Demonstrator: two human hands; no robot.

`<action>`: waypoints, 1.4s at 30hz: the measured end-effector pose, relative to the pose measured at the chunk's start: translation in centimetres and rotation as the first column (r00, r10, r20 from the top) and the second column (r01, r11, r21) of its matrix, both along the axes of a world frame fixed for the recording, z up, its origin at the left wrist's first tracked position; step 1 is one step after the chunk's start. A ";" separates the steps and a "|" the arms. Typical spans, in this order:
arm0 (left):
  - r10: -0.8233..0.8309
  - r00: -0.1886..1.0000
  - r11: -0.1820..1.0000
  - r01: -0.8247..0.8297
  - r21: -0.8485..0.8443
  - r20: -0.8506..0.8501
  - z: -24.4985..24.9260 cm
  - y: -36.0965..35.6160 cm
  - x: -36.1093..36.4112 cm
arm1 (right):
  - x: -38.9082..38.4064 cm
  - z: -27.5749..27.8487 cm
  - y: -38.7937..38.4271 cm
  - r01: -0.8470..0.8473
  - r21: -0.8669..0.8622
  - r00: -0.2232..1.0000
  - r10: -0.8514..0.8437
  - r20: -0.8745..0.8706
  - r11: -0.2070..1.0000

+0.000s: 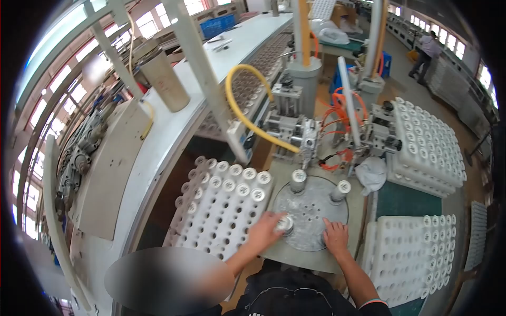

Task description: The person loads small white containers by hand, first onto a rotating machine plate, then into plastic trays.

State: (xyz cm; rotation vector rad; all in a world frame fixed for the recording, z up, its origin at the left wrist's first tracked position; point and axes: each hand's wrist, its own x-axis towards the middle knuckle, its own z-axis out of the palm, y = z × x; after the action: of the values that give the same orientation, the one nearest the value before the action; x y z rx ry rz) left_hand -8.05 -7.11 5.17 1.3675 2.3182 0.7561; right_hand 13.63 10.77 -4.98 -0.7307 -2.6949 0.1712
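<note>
**Station layout.** A round metal disc with a pattern of holes lies on the surface directly ahead of the person. All positions below are given relative to this disc.

**Hands.**
- The left hand is at the near-left edge of the disc. Its fingers are closed around the near-left cylinder, a short part with a metal cap. The part stands upright at the disc rim.
- The right hand lies on the near-right edge of the disc. Its fingers are extended and slightly spread, and nothing shows between them. What is under the palm cannot be told.

**Parts on the disc.** The far-left cylinder and the far-right cylinder stand upright near the far rim, apart from each other and from both hands.

**Supply and storage.**
- Left of the disc, a white socket tray has capped cylinders in its far rows. Its near sockets look empty.
- Right of the disc, a near tray has parts along its right side only.
- Beyond that, a stacked tray looks full.
- A crumpled cloth lies just right of the disc's far edge.
- A machine head with a yellow hose stands behind the disc.

**Progress (judgement).** The work is partway through. The disc has three of its positions occupied, one of them with a cylinder in the hand. The left tray is partly emptied and many cylinders remain in it. The picture does not show whether the gripped cylinder is being seated or lifted.
</note>
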 end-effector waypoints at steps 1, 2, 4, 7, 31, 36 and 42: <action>0.112 0.994 0.993 -0.112 0.029 0.000 0.0 -2.2 -2.3 | -0.2 -0.5 -0.3 -0.015 -0.014 1.000 0.015 0.001 1.000; 0.216 0.974 0.976 -0.212 0.052 -0.075 -0.6 -4.3 -5.1 | -0.4 -0.8 -0.4 0.021 0.008 1.000 -0.021 0.018 1.000; 0.412 0.897 0.910 -0.412 0.034 -0.158 -0.8 -7.9 -10.1 | -0.5 -1.0 -0.6 0.058 0.026 0.998 -0.059 0.035 0.998; 0.505 0.825 0.847 -0.531 -0.040 -0.255 -1.1 -9.8 -15.8 | -0.8 0.1 -0.9 0.063 -0.034 0.998 -0.064 -0.012 0.997; -0.231 0.962 0.973 0.227 0.042 0.143 -2.8 7.3 8.1 | 29.0 7.9 16.8 0.865 0.038 0.502 -0.863 -0.059 0.501; -0.540 0.838 0.839 0.529 -0.126 -0.075 -5.0 13.5 13.9 | 28.0 6.1 18.7 0.855 0.124 0.504 -0.863 0.033 0.504; -0.526 0.850 0.850 0.526 0.006 -0.010 -4.0 10.8 9.9 | 24.7 11.4 15.1 0.799 -0.142 0.554 -0.808 -0.201 0.584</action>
State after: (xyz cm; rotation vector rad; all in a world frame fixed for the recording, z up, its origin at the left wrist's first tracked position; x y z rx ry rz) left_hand 1.87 3.74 1.17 1.8913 1.7952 0.5783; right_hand 38.30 25.90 6.46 -1.7466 -1.8590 0.0612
